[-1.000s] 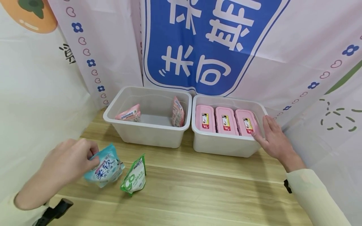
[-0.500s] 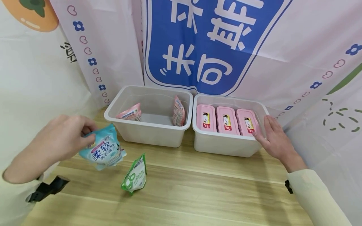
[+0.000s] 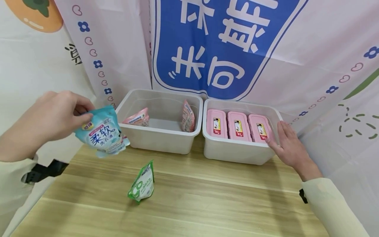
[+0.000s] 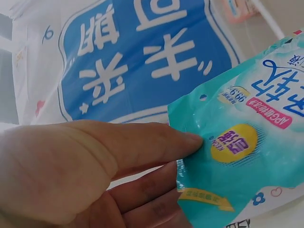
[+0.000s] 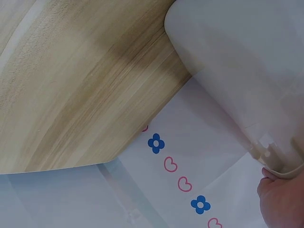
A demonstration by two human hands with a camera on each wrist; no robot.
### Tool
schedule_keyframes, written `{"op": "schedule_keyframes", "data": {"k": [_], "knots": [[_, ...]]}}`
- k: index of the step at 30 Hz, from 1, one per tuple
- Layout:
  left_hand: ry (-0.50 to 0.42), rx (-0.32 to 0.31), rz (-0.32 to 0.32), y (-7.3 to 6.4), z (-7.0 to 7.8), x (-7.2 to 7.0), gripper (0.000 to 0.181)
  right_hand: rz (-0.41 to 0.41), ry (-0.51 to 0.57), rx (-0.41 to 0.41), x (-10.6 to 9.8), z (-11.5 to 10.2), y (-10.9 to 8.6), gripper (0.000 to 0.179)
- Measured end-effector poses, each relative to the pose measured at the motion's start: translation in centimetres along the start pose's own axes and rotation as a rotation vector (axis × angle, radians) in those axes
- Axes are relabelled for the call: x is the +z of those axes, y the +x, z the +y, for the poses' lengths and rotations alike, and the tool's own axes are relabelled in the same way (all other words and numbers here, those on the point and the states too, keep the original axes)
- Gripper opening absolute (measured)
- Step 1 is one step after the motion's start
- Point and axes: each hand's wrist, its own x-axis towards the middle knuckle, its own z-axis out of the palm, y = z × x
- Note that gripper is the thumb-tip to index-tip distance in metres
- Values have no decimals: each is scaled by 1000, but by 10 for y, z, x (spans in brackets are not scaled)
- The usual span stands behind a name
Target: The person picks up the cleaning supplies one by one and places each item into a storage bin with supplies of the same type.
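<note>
Blue pouch (image 3: 100, 131) is up in the air at the table's left side, just in front of the left bin's near left corner; from my feeds I can't tell whether it touches the bin. Left hand (image 3: 56, 115) has it pinched at its top edge, thumb on the printed face, which is turned up toward the head camera, slightly tilted. Left wrist view confirms the thumb on the teal film next to a yellow oval logo. Black strap (image 3: 48, 171) at that wrist, pale sleeve behind it. Green pouch (image 3: 143, 184) sits on the wood-grain table (image 3: 213, 200), leaning, well apart from both hands. Right hand (image 3: 290, 143) isn't gripping anything I can see: fingers lie extended along the outer right side of the right bin (image 3: 234, 153), thumb at its front rim; right wrist view puts that hand at the rim too. Right bin holds three pink boxes (image 3: 238, 126) side by side, each with a label. Left bin (image 3: 160, 140) is just beside it, with one pink pouch (image 3: 137, 119) leaning at its left end and another pink pouch (image 3: 188, 118) upright near its right wall. Behind both I get a white curtain with a blue panel (image 3: 204, 79) bearing white characters.
</note>
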Motion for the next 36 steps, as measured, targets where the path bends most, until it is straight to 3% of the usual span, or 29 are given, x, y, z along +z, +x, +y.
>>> {"op": "schedule_keyframes", "data": {"k": [13,28,36], "knots": [[33,-2,116,38,-9,-26,18,-6,-19,10,0,1,0,90],[-52,-108,60,85,-1,-40,33,-15,-27,14,0,-1,-1,90],[-65,-79,58,106,8,-35,33,-20,-30,22,-1,-1,0,91]]}}
